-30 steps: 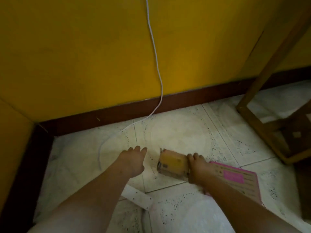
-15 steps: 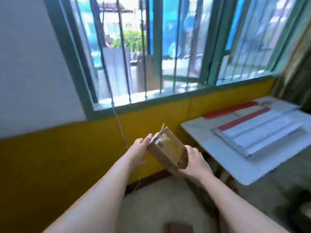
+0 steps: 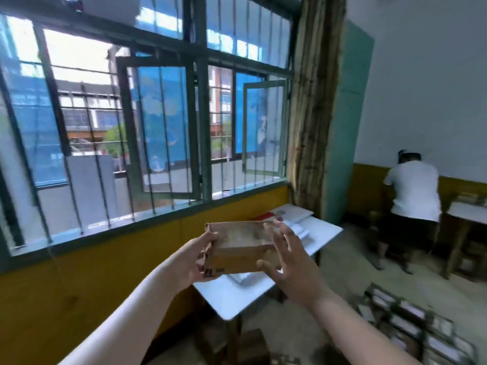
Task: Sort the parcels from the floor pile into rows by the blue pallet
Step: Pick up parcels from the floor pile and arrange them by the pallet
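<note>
Your left hand (image 3: 196, 259) grips the left end of the brown cardboard parcel (image 3: 241, 247), held up at chest height before the barred window (image 3: 147, 122). Your right hand (image 3: 287, 259), fingers spread, touches its right end.

1. You see a white worktop (image 3: 237, 293) at lower centre of the frame, below the window, with flat white and red sheets (image 3: 297, 219) lying on its far end.
2. The floor (image 3: 342, 280) at lower right carries rows of parcels (image 3: 419, 327); a brown box (image 3: 253, 343) sits at bottom centre.
</note>
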